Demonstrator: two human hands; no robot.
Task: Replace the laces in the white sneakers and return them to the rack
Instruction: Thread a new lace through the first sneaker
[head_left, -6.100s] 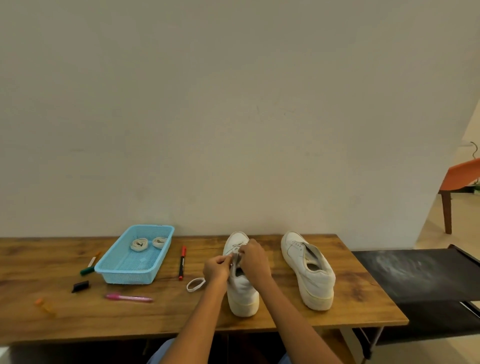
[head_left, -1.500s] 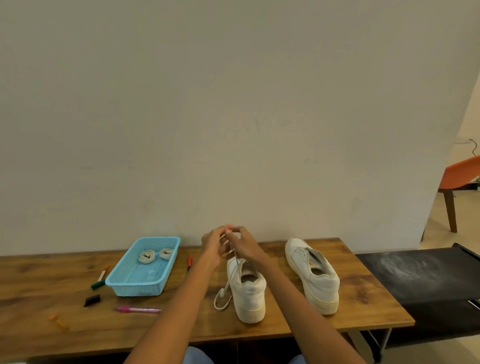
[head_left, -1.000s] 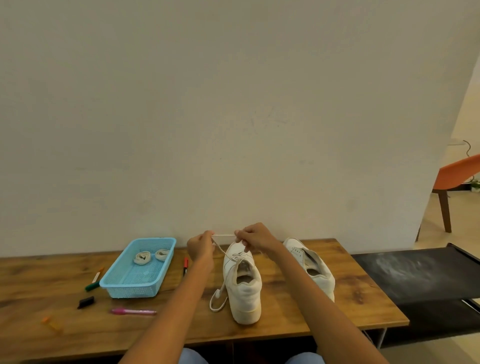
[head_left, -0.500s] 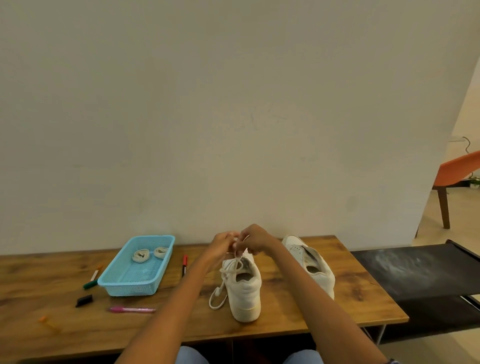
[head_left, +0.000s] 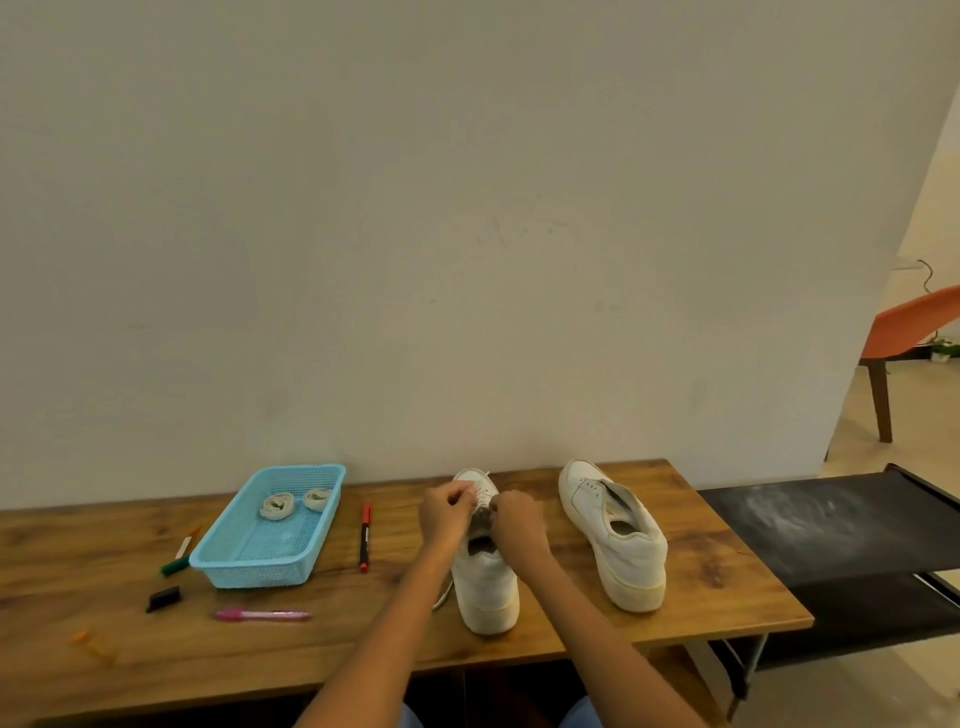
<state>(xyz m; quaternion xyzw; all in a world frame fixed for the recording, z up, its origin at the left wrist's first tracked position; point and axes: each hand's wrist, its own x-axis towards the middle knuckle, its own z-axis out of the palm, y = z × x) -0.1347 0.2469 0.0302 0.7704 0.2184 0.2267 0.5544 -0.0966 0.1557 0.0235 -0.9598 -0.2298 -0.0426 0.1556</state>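
Two white sneakers stand on the wooden table (head_left: 701, 561), heels toward me. Over the left sneaker (head_left: 485, 587) both my hands work at the eyelets. My left hand (head_left: 445, 512) pinches the white lace near the toe end. My right hand (head_left: 517, 517) pinches the lace at the sneaker's tongue. A loop of the lace (head_left: 441, 597) hangs down beside the sneaker's left side. The right sneaker (head_left: 615, 535) stands untouched with no lace in it. A blue basket (head_left: 249, 558) at the left holds two rolled laces (head_left: 278, 505).
A red marker (head_left: 364, 535) lies between basket and sneaker. A pink pen (head_left: 262, 615), a green marker (head_left: 179, 558), a black cap (head_left: 163, 597) and an orange piece (head_left: 79, 636) lie front left. A black rack (head_left: 831, 525) stands right of the table; an orange chair (head_left: 904, 332) beyond.
My hands have dropped from above the sneaker back down onto its eyelets. Less of the lace loop now shows beside the sneaker.
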